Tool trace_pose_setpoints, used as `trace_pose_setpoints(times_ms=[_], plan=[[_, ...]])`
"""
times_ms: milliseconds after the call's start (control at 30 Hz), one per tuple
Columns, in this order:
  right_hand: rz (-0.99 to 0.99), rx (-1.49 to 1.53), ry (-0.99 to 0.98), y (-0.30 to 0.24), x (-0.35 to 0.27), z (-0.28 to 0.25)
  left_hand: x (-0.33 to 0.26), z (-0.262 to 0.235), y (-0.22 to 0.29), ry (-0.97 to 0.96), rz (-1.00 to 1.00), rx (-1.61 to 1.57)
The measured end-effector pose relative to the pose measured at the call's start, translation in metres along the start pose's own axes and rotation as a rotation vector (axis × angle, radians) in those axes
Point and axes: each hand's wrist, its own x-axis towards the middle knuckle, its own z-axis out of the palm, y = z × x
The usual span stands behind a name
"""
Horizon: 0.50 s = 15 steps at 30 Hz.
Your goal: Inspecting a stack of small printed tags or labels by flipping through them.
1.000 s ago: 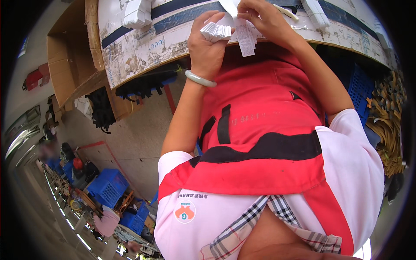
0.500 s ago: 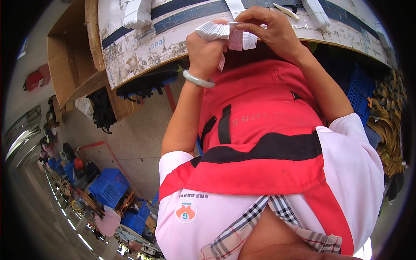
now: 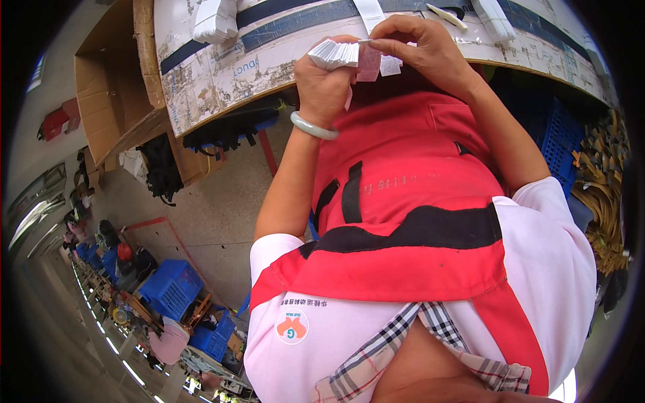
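My left hand (image 3: pixel 324 87) is closed round a thick stack of folded white labels (image 3: pixel 332 54), their edges fanned upward. Close beside it, my right hand (image 3: pixel 422 46) pinches the end of a thin white label (image 3: pixel 365 41) between thumb and fingertips. Below that pinch hang a translucent pinkish strip (image 3: pixel 368 64) and a small printed white tag (image 3: pixel 390 65); what holds them is partly hidden by the fingers. Both hands are just above the front edge of the worktable (image 3: pixel 222 87). A white strip (image 3: pixel 369 13) lies on the table behind them.
Stacks of white labels lie on the table at left (image 3: pixel 215 21) and right (image 3: pixel 493 20). A white pointed tool (image 3: pixel 447 16) rests near the right stack. An open cardboard box (image 3: pixel 114 87) stands left, and a blue crate (image 3: pixel 559 141) sits under the table at right.
Both hands have shifted slightly right and down in the picture, as has the whole scene a little. The grip on the stack and the pinch look the same.
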Motion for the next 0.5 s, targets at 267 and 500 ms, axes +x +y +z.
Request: trace_pose_setpoints(times_ms=[267, 500], plan=[[0.024, -0.048, -0.031, 0.003, -0.001, 0.001, -0.002, 0.003, -0.004, 0.014, -0.049, 0.003], [0.242, 0.34, -0.175, -0.004, 0.0, -0.01, -0.002, -0.004, -0.01, -0.082, -0.34, -0.255]])
